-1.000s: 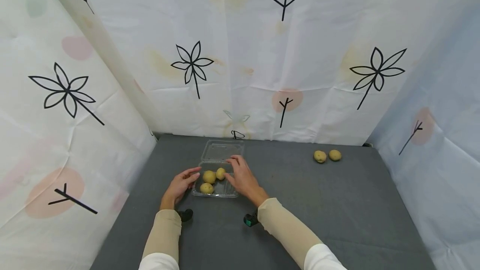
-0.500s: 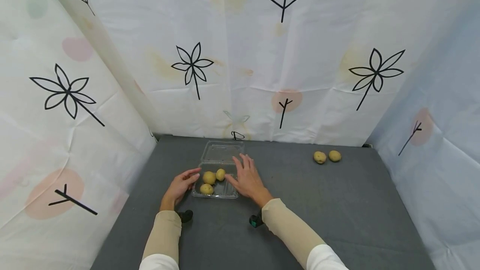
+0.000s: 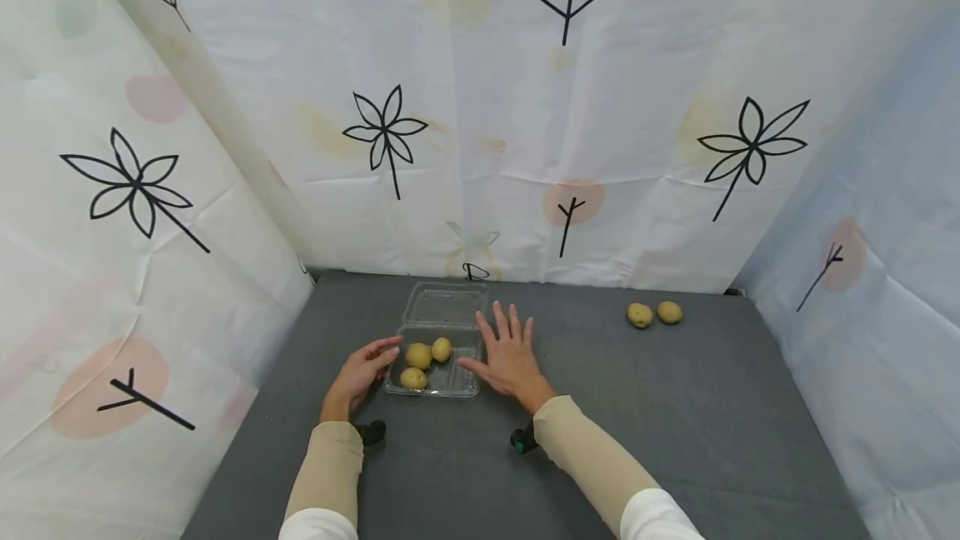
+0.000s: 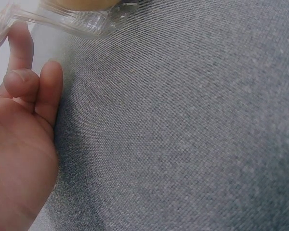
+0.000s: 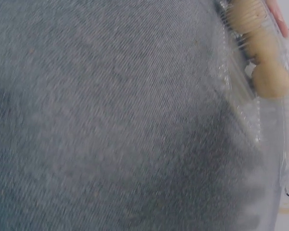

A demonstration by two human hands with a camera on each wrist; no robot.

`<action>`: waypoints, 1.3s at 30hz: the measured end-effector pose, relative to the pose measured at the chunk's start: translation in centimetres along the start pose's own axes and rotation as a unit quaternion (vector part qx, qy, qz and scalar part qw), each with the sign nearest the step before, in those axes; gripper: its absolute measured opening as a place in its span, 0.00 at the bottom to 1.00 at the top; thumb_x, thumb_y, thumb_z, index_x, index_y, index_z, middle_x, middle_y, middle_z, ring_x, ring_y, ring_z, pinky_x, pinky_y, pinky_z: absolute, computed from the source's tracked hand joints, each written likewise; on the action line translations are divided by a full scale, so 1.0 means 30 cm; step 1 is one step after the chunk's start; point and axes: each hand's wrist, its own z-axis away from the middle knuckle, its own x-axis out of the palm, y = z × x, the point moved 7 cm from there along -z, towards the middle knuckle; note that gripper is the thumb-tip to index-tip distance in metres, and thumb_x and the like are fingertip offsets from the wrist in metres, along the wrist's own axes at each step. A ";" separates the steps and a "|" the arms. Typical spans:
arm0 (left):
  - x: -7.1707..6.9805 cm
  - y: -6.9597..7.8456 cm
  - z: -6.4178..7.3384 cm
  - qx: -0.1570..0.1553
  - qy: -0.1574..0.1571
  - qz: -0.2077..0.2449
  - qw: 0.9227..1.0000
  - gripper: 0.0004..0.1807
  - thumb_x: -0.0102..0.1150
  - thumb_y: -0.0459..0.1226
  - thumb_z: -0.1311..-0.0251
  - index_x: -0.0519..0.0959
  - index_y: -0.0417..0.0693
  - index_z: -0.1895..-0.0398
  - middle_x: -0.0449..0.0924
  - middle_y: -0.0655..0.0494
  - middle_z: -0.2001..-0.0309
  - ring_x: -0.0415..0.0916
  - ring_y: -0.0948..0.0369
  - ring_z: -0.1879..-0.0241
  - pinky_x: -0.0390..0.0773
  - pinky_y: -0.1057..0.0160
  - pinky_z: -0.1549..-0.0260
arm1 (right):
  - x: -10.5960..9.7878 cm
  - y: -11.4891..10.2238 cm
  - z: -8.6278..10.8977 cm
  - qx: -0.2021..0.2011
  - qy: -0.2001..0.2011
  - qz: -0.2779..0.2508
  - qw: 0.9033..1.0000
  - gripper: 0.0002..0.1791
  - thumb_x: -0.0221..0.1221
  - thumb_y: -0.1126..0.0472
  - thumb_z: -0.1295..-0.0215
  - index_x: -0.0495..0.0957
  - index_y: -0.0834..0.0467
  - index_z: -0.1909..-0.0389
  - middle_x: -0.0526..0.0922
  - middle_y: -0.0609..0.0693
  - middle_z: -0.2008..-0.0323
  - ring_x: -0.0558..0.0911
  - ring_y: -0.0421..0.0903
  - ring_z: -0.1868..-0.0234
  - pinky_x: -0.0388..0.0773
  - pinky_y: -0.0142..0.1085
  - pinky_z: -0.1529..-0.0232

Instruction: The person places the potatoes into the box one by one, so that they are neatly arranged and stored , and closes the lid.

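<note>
A clear plastic clamshell container lies on the grey table, its lid folded back toward the far wall. Inside, on the left side, sit three potatoes. My left hand holds the container's left rim; in the left wrist view, fingertips meet the clear edge. Beside the right rim, my right hand hovers with fingers straight and spread, holding nothing. The right wrist view is blurred and shows the container's side with potatoes behind the plastic, but not my right hand.
Two more potatoes lie close together at the back right of the table. White patterned cloth walls enclose the back and both sides. Each wrist carries a small dark camera.
My right hand has moved right, away from the potatoes and the container's right side, and its fingers have spread. The left hand, container and potatoes stay in place.
</note>
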 end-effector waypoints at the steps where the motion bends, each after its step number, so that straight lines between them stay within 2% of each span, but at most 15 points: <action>1: 0.001 0.000 0.000 0.000 0.000 -0.001 1.000 0.26 0.59 0.46 0.27 0.74 0.52 0.29 0.77 0.55 0.54 0.69 0.63 0.66 0.74 0.65 0.62 | 0.000 0.005 0.002 0.000 0.000 0.001 1.000 0.51 0.53 0.25 0.34 0.53 0.48 0.18 0.44 0.60 0.17 0.45 0.67 0.18 0.41 0.72 0.26; 15: 0.001 -0.010 -0.003 0.001 -0.003 0.002 1.000 0.26 0.59 0.46 0.27 0.74 0.52 0.29 0.77 0.52 0.53 0.69 0.62 0.67 0.75 0.65 0.63 | -0.028 0.059 0.020 0.026 -0.009 0.021 0.999 0.50 0.48 0.24 0.32 0.52 0.48 0.18 0.44 0.61 0.18 0.44 0.66 0.18 0.41 0.71 0.25; 19: -0.007 -0.011 -0.007 0.001 -0.005 0.002 1.000 0.26 0.59 0.46 0.27 0.74 0.51 0.29 0.77 0.53 0.52 0.70 0.63 0.66 0.76 0.65 0.62 | -0.033 0.074 0.026 0.028 0.000 0.015 0.999 0.49 0.49 0.25 0.31 0.54 0.49 0.19 0.46 0.62 0.18 0.45 0.67 0.18 0.41 0.72 0.26; 24: -0.009 -0.002 -0.003 0.007 -0.007 0.003 1.000 0.26 0.59 0.46 0.27 0.73 0.50 0.29 0.76 0.54 0.54 0.68 0.63 0.66 0.76 0.66 0.62 | -0.034 0.101 0.037 0.040 -0.005 0.026 0.999 0.47 0.46 0.25 0.30 0.54 0.48 0.18 0.46 0.62 0.18 0.46 0.66 0.18 0.41 0.72 0.26; 28: -0.009 -0.015 -0.010 0.006 -0.008 0.000 1.000 0.26 0.59 0.46 0.27 0.74 0.50 0.29 0.75 0.56 0.55 0.68 0.62 0.67 0.75 0.65 0.62 | -0.033 0.132 0.045 0.049 -0.012 0.036 0.998 0.48 0.44 0.24 0.29 0.51 0.48 0.18 0.44 0.61 0.18 0.44 0.66 0.18 0.40 0.71 0.25; 33: -0.009 -0.033 -0.024 0.002 -0.011 -0.001 1.000 0.27 0.61 0.48 0.29 0.75 0.52 0.30 0.76 0.56 0.55 0.69 0.62 0.67 0.76 0.65 0.62 | -0.053 0.160 0.052 0.047 -0.007 0.042 0.998 0.48 0.45 0.25 0.29 0.52 0.49 0.18 0.44 0.62 0.18 0.46 0.67 0.18 0.40 0.71 0.25; 39: -0.006 -0.014 -0.017 0.005 -0.005 -0.003 1.000 0.27 0.60 0.48 0.28 0.74 0.51 0.30 0.76 0.58 0.56 0.69 0.63 0.67 0.76 0.65 0.63 | -0.072 0.196 0.062 0.042 -0.005 0.050 0.998 0.47 0.49 0.28 0.29 0.54 0.50 0.19 0.47 0.63 0.18 0.47 0.67 0.18 0.40 0.72 0.25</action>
